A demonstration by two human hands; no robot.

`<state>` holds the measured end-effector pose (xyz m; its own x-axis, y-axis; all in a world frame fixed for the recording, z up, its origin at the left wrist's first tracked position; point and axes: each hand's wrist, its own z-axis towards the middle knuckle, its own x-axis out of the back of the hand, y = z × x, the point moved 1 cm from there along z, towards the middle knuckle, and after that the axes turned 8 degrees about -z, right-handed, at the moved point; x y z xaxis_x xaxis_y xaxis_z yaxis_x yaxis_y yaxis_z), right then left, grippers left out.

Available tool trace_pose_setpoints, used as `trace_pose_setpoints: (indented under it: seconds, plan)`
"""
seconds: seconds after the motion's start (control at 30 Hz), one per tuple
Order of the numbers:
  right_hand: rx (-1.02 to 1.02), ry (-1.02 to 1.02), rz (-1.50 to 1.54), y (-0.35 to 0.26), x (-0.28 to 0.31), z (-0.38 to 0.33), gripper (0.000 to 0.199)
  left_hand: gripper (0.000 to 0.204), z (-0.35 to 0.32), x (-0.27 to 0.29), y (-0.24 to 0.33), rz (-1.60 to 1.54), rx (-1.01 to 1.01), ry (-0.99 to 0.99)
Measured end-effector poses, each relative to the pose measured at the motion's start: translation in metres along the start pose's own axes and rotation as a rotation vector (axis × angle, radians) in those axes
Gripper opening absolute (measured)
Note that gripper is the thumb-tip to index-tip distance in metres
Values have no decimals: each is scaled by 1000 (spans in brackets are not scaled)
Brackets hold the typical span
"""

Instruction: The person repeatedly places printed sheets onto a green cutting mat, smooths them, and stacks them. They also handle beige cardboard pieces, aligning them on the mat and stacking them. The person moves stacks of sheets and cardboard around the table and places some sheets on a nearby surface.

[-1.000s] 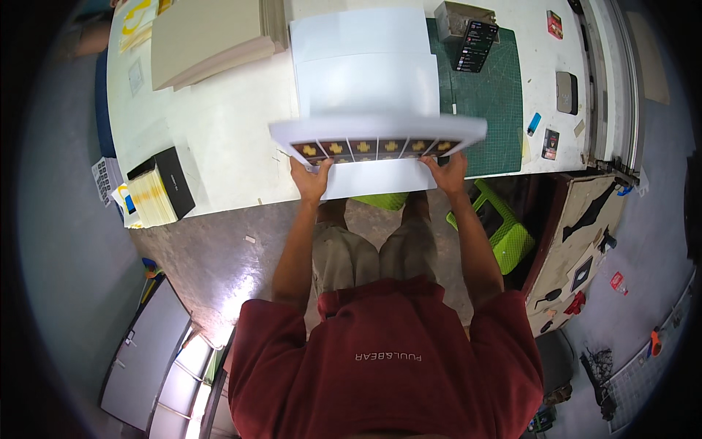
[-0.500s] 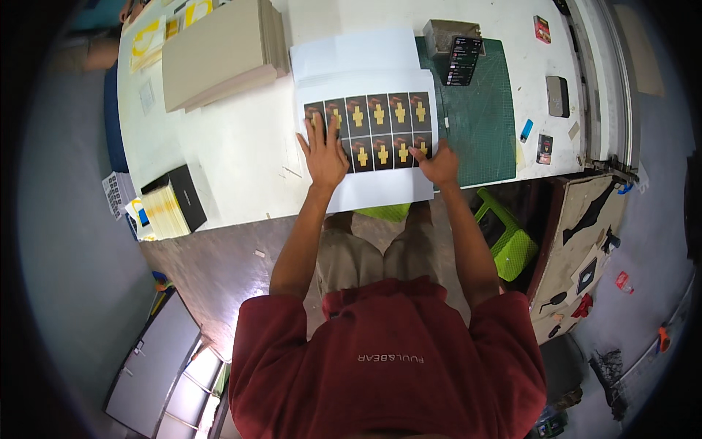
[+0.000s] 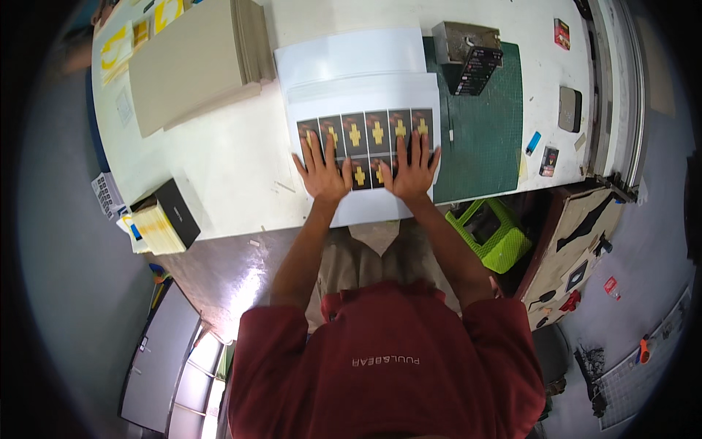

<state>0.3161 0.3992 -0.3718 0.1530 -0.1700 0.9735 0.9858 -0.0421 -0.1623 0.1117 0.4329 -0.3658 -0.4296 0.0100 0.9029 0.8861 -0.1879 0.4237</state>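
Note:
A printed sheet [image 3: 355,146] with rows of dark panels, each bearing a yellow cross shape, lies on the table in front of me. My left hand [image 3: 323,174] rests flat on its left part, fingers apart and pointing away from me. On the right part, my right hand [image 3: 412,170] is pressed flat too, with its fingers spread and its thumb toward the middle. Neither hand grips anything. Both cover some of the lower row of panels. More white sheets [image 3: 351,55] lie under and beyond the printed one.
A stack of grey boards [image 3: 190,69] stands at far left. Right of the sheets lies a green cutting mat [image 3: 490,135], with a phone [image 3: 477,72] leaning on a metal box [image 3: 453,42]. A blue lighter [image 3: 533,143] and tin [image 3: 570,110] lie farther right. A green stool [image 3: 504,245] stands below the table.
My right hand has moved from the sheet's right edge inward and now lies flat with spread fingers. My left hand remains flat on the left part. The whole view has shifted slightly.

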Motion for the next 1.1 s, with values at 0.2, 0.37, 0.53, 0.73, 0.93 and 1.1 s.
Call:
trace_pose_setpoints:
  seconds: [0.2, 0.37, 0.53, 0.73, 0.93, 1.1]
  plan:
    - [-34, -9, 9, -3, -8, -21, 70, 56, -4, -1, 2, 151, 12, -135]
    - [-31, 23, 21, 10, 8, 3, 67, 59, 7, -2, 32, -6, -34, 88]
    - [-23, -88, 43, -18, 38, -40, 66, 61, -40, 19, 24, -7, -31, 56]
    - [71, -89, 40, 10, 33, -31, 65, 58, -50, 14, 31, -29, 9, 103]
    - [89, -60, 39, 1, 41, -3, 70, 58, -23, 45, 30, -11, 36, 38]
    - [83, 28, 68, -1, 46, 9, 71, 63, -15, 78, -11, -55, 13, 13]
